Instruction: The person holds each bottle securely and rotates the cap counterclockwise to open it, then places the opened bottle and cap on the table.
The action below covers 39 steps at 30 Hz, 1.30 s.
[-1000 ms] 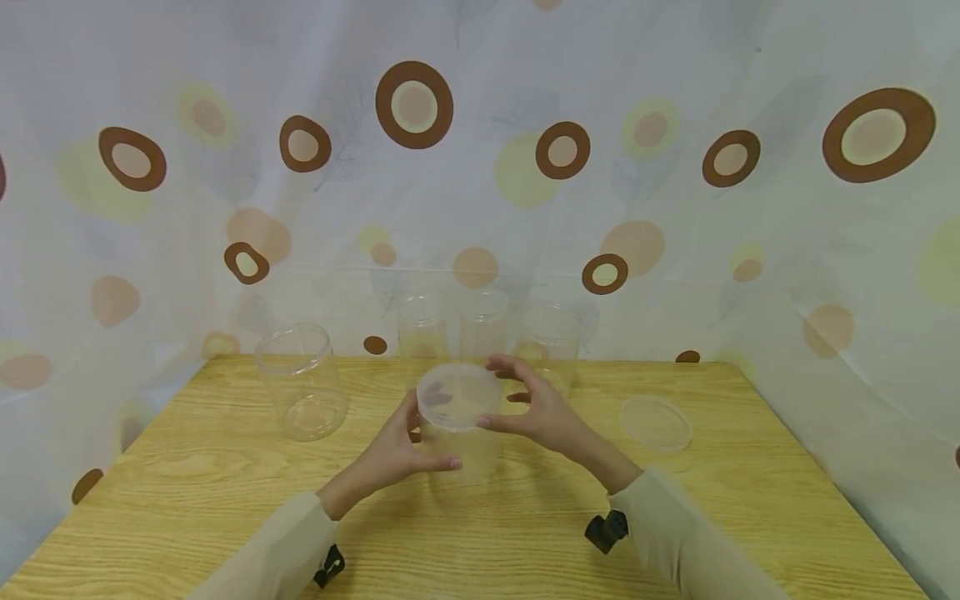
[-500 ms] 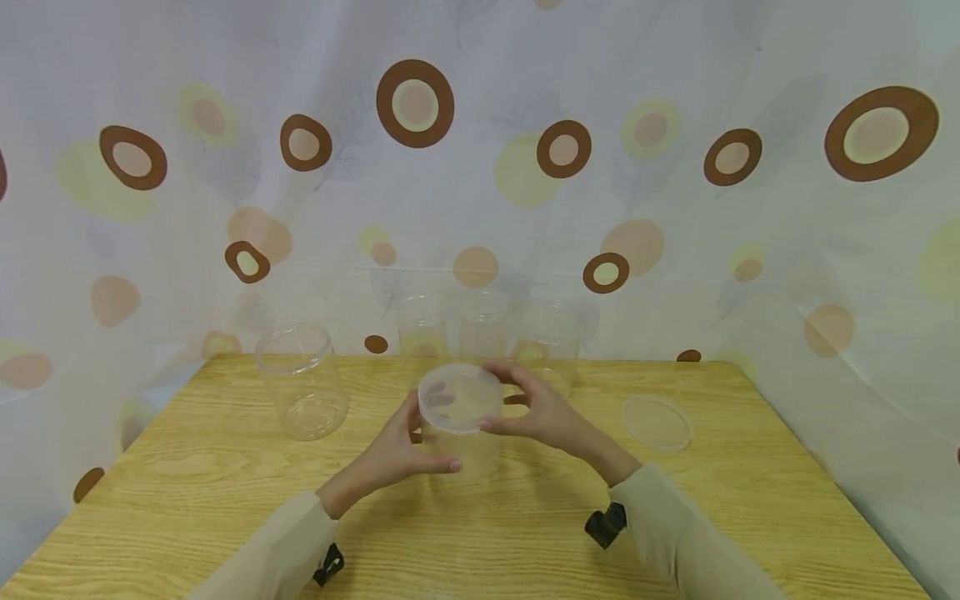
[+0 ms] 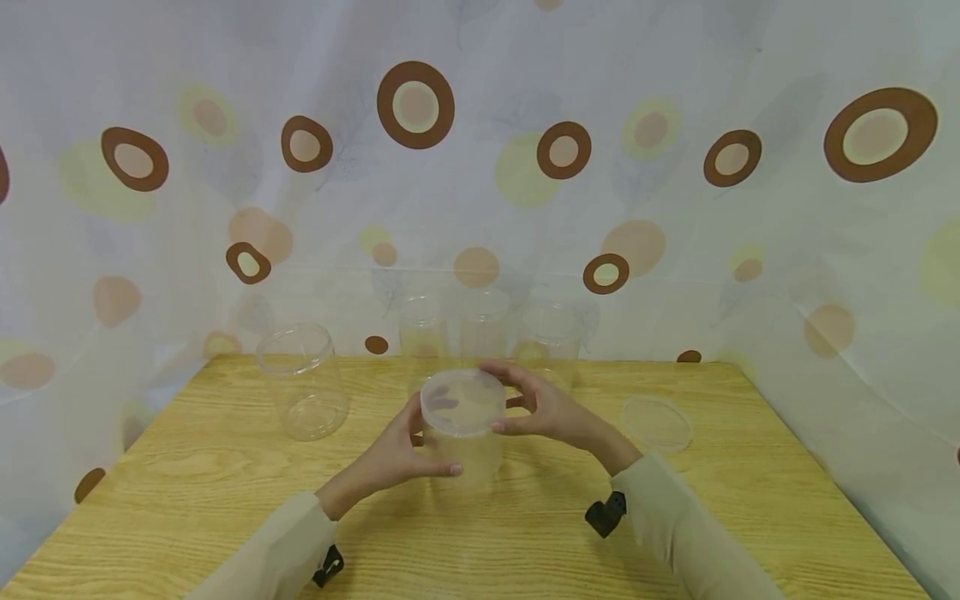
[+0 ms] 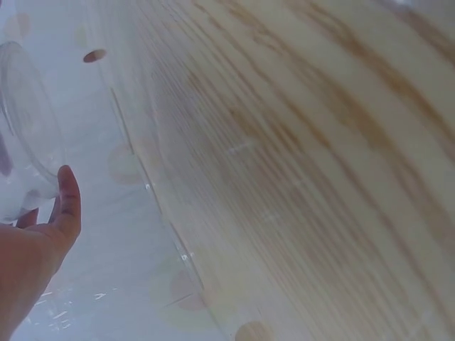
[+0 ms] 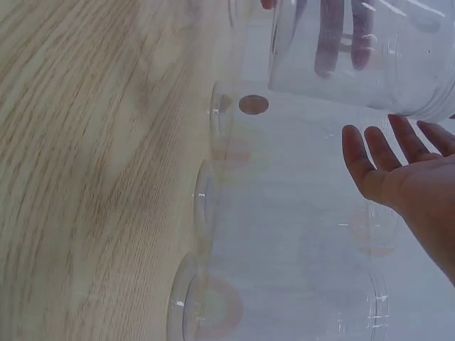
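A clear plastic jar (image 3: 472, 458) with a translucent round lid (image 3: 462, 404) on top is between the two hands at the middle of the table. My left hand (image 3: 392, 450) grips the jar's left side, thumb in front and fingers behind. Around the right part of the lid's rim my right hand (image 3: 547, 412) curves, thumb at the front and fingers at the back. In the right wrist view the jar (image 5: 370, 53) seems held off the table, fingers showing through its wall. The left wrist view catches only the left hand (image 4: 46, 241) and part of the jar (image 4: 28, 121).
An open clear jar (image 3: 311, 392) stands to the left on the wooden table (image 3: 480, 550). Behind the hands are three more clear jars (image 3: 550, 329) near the patterned curtain (image 3: 480, 200). One loose clear lid (image 3: 657, 423) lies flat at the right.
The lidded jar has shifted slightly right and toward me, tilting a little. My right thumb has slid a short way right along the rim. The left hand keeps its grip.
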Available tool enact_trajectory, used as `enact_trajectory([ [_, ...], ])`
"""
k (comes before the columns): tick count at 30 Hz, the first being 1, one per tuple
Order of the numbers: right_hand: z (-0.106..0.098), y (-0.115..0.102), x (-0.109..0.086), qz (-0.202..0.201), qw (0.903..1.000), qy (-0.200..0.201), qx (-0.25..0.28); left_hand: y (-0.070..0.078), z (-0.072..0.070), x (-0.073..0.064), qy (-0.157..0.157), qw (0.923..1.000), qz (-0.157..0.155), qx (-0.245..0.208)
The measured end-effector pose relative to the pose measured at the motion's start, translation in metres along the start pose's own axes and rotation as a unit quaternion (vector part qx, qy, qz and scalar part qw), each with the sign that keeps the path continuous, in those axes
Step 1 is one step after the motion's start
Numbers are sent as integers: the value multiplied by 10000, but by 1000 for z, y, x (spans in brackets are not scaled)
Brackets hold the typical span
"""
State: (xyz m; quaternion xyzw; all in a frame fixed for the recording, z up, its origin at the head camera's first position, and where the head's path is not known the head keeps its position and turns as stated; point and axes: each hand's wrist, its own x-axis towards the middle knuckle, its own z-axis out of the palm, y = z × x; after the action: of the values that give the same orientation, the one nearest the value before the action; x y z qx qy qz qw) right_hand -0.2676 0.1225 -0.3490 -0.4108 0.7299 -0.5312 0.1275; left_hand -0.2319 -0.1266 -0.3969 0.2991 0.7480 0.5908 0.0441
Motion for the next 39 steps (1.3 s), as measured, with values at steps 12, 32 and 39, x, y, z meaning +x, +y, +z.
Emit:
enact_trajectory([
  [12, 26, -6, 0, 279, 9862, 1464, -724, 0, 2, 0, 523, 9979, -261, 272],
  [32, 7, 0, -1, -122, 9973, 246, -680, 0, -2, -2, 72, 9998, -60, 183],
  [39, 15, -1, -3, 54, 9943, 707, -799, -1, 0, -3, 213, 9995, -101, 209],
])
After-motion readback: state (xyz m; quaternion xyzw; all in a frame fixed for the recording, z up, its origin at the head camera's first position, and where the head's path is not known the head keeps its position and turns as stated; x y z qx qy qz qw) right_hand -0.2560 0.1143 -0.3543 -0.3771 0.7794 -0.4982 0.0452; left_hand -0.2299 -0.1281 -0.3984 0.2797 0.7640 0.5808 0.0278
